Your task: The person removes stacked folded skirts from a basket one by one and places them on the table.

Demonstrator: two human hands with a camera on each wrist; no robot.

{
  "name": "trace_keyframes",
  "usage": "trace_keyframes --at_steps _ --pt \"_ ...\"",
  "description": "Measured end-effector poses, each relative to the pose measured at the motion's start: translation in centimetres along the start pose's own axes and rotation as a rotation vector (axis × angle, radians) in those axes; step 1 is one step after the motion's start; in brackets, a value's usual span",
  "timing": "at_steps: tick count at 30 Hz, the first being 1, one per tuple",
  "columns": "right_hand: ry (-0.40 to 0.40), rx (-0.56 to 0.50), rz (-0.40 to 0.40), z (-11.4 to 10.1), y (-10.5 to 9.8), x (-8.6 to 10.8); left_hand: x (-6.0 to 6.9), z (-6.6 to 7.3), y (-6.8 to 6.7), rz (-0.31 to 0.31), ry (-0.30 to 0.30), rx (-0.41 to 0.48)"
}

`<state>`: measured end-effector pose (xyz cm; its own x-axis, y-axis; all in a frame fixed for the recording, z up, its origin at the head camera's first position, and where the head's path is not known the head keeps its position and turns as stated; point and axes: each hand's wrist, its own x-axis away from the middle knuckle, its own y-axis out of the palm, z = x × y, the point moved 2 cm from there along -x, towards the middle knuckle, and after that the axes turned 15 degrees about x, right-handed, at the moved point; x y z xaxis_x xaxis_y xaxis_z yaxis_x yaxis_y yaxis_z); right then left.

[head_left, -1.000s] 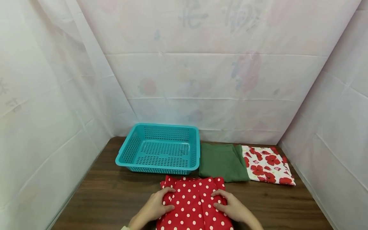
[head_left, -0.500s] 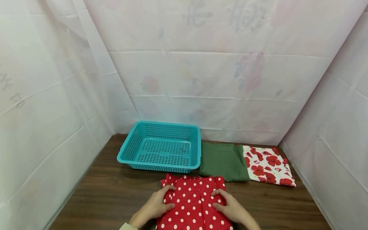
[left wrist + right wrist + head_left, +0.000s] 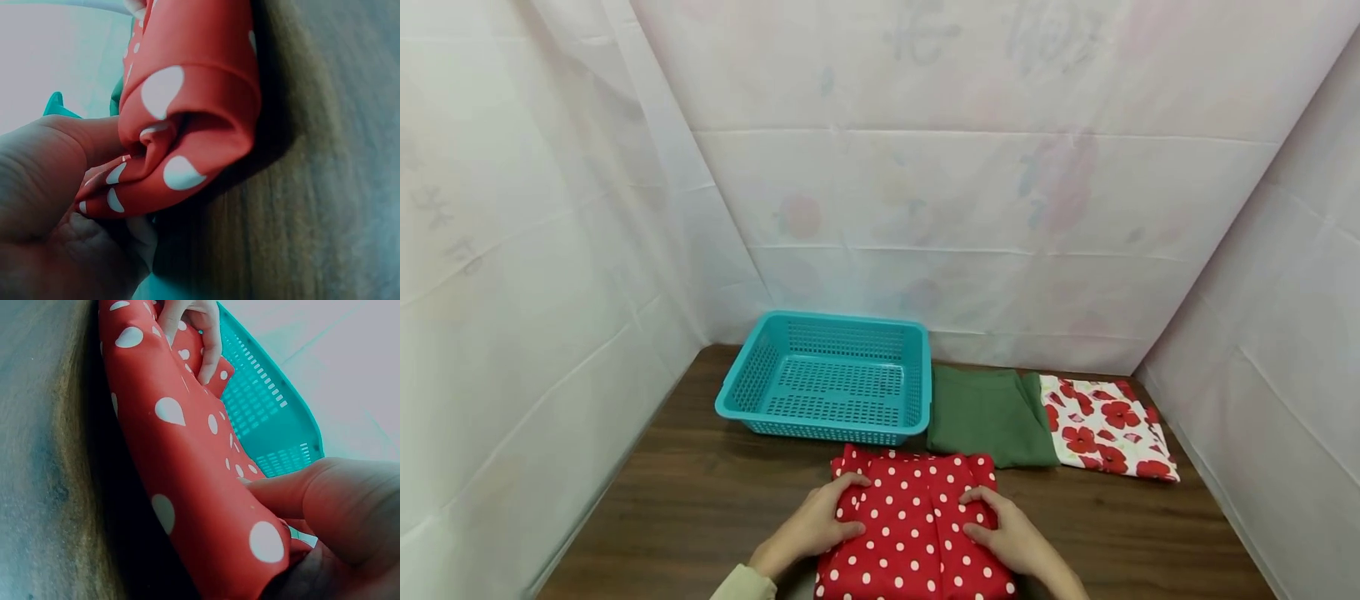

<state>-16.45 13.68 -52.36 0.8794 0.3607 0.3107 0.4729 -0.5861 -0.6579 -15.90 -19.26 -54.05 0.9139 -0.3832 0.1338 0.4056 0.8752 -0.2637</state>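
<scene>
A folded red cloth (image 3: 898,533) with white polka dots lies at the front of the table. My left hand (image 3: 823,517) grips its left edge; in the left wrist view the thumb rests over the rolled fold and a fingertip (image 3: 142,236) shows beneath it. On the opposite edge my right hand (image 3: 1011,533) holds the cloth, thumb and a finger on top, the other fingers mostly hidden at the side. Behind the cloth stands a turquoise plastic basket (image 3: 820,425), with nothing in it.
A folded green cloth (image 3: 988,417) lies right of the basket. Beside it is a folded white cloth with red flowers (image 3: 1108,429). White printed sheets (image 3: 925,192) hang around the dark wooden table (image 3: 700,483) at the back and both sides.
The head view has shifted a little, so everything sits slightly farther right and higher. Both hands keep their places on the polka-dot cloth, which shows no clear movement on the table.
</scene>
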Motion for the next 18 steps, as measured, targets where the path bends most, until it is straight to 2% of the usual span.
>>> trace_keyframes --at_steps 6,10,11,14,18 --pt "0.025 -0.047 -0.017 1.1 0.2 -0.5 0.0 0.0 -0.1 -0.004 -0.004 0.001" --pt "0.008 -0.036 -0.025 1.0 0.2 -0.4 0.5 0.2 -0.2 0.028 0.034 -0.025" --pt "0.003 -0.016 -0.020 -0.1 -0.1 0.1 0.7 0.3 -0.3 0.040 0.046 -0.034" --pt "-0.030 0.023 -0.002 -0.2 -0.3 0.3 1.5 0.4 -0.9 0.073 0.060 -0.073" --pt "-0.055 0.101 0.062 -0.2 -1.0 0.8 2.5 0.4 -2.2 0.131 0.060 -0.145"
